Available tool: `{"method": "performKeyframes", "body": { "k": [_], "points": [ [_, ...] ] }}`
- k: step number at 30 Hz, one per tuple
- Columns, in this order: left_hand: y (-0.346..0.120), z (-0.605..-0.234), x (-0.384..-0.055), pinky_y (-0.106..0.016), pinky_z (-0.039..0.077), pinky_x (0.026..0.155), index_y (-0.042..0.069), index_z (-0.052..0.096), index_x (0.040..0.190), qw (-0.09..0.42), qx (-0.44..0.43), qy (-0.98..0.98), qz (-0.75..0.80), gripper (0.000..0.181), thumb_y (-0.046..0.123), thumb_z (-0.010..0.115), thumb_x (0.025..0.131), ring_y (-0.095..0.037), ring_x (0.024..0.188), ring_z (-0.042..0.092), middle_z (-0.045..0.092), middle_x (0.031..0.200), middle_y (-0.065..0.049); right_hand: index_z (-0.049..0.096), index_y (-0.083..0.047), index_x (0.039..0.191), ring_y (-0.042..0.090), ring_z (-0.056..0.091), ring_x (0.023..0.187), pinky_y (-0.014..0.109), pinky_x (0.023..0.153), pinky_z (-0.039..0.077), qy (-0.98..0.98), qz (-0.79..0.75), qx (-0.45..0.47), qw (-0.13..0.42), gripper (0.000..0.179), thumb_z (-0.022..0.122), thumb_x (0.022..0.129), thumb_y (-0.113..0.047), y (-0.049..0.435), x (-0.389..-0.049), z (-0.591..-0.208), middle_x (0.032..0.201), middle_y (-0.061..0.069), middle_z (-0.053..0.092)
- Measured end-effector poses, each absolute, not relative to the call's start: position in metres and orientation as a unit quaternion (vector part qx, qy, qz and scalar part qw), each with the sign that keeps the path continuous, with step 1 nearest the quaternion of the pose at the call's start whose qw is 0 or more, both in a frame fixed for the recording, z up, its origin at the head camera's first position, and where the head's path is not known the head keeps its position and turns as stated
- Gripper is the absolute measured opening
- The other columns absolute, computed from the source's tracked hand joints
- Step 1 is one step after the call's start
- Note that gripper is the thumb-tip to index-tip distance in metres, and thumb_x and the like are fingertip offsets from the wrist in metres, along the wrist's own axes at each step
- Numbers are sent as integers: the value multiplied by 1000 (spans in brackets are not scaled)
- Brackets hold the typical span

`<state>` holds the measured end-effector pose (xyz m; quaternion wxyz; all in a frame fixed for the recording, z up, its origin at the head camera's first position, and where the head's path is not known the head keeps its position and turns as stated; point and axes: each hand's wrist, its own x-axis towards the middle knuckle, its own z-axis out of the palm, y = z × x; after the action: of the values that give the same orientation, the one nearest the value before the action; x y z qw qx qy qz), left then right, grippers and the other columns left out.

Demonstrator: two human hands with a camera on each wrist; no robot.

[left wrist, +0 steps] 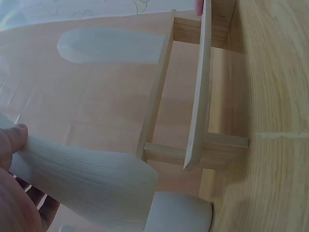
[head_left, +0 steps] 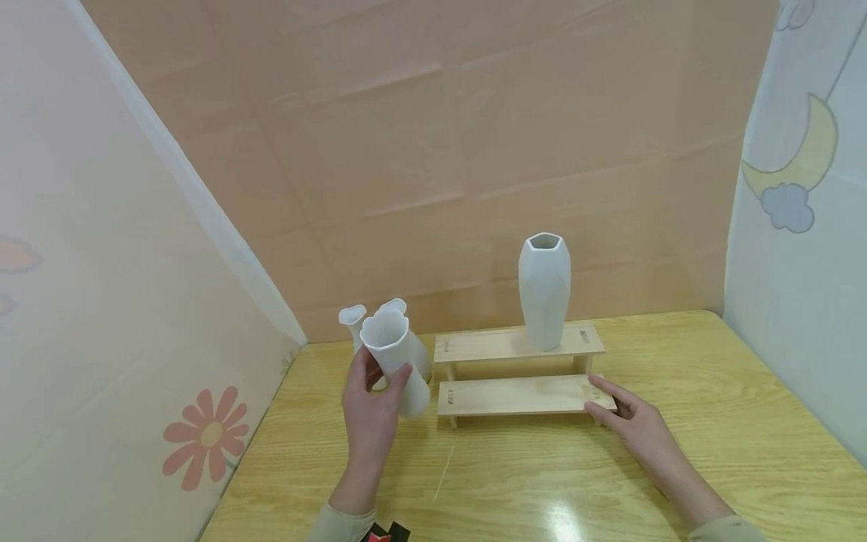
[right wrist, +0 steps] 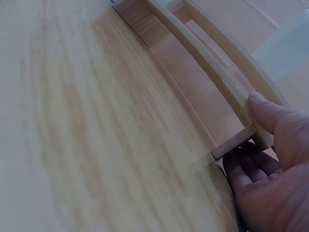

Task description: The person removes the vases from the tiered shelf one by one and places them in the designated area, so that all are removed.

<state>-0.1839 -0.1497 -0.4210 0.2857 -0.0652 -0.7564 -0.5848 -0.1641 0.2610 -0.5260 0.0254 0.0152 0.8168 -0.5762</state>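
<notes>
My left hand (head_left: 371, 414) grips a white vase (head_left: 413, 395) with a wavy rim, tilted, to the left of a two-step wooden stand (head_left: 518, 397). In the left wrist view the thumb lies along one side of this vase (left wrist: 91, 179) and fingers show at the other. At the stand's right end, my right hand (head_left: 643, 433) holds the lower step. The right wrist view has the thumb on the board's edge and curled fingers under the end, beside the leg (right wrist: 234, 141). A tall faceted white vase (head_left: 545, 290) stands upright on the upper step (head_left: 481, 344).
Two more white vases, a narrow-necked one (head_left: 352, 316) and a rounder one (head_left: 421, 354), stand behind the held vase, partly hidden by it. The wood-grain table (head_left: 515, 467) is bounded by a tan backdrop (head_left: 420, 150) and printed side panels. A black-and-red object (head_left: 387, 533) shows at the bottom edge.
</notes>
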Motion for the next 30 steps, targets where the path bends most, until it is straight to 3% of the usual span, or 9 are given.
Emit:
{"method": "performKeyframes", "body": {
  "k": [4,7,10,12,14,17,21,26,30],
  "points": [
    [-153,-427,-187,-50,55,107,16,62,153,286,-59,-756,-586,64,18,90,95,-21,120,67,71,131,-2,39,-21,173,38,41,150,48,115,49,816,-577,12,23,77,70,108,-49,261,-164,-527,177,17,30],
    [-155,-432,-189,-49,55,107,16,63,151,285,-51,-754,-590,63,17,91,95,-20,120,66,71,131,-2,41,-20,172,29,54,131,29,103,55,819,-574,13,15,76,71,108,-48,260,-165,-527,157,16,47],
    [-156,-436,-191,-46,55,107,16,63,151,286,-47,-753,-591,63,18,91,95,-19,120,67,71,130,-1,42,-20,172,23,53,113,16,91,50,818,-575,15,11,75,71,109,-47,259,-166,-527,140,10,48],
    [-158,-438,-192,-44,56,105,15,63,150,289,-46,-753,-589,62,18,91,95,-19,119,67,71,129,-2,42,-19,172,22,53,116,14,91,49,818,-575,14,10,74,71,109,-45,260,-166,-527,142,13,48],
    [-159,-441,-192,-44,57,104,14,64,150,292,-43,-756,-584,62,18,91,95,-20,118,67,72,129,-2,41,-19,172,24,53,126,13,91,48,820,-571,10,10,74,71,109,-45,260,-166,-528,161,16,45],
    [-161,-447,-195,-47,57,103,12,64,149,294,-36,-762,-576,61,18,92,94,-21,116,68,73,127,-4,41,-19,172,24,55,123,14,91,49,821,-570,10,10,74,71,109,-44,261,-166,-529,147,20,51],
    [-164,-457,-201,-52,57,103,11,64,148,287,-28,-771,-568,63,18,93,93,-24,115,69,73,128,-6,42,-19,172,13,56,113,14,90,49,820,-573,12,7,75,72,108,-45,261,-166,-529,149,16,50],
    [-164,-466,-206,-54,56,106,9,62,150,275,-22,-777,-565,67,18,94,92,-28,118,69,73,130,-8,42,-19,172,10,54,120,10,91,47,818,-575,10,7,74,71,109,-46,262,-165,-529,173,15,35],
    [-165,-469,-208,-54,55,108,8,60,152,270,-20,-776,-570,70,16,93,92,-31,121,69,71,133,-10,42,-20,172,17,54,117,12,91,49,817,-576,12,8,74,71,109,-46,261,-165,-529,153,13,48]
  ]
}}
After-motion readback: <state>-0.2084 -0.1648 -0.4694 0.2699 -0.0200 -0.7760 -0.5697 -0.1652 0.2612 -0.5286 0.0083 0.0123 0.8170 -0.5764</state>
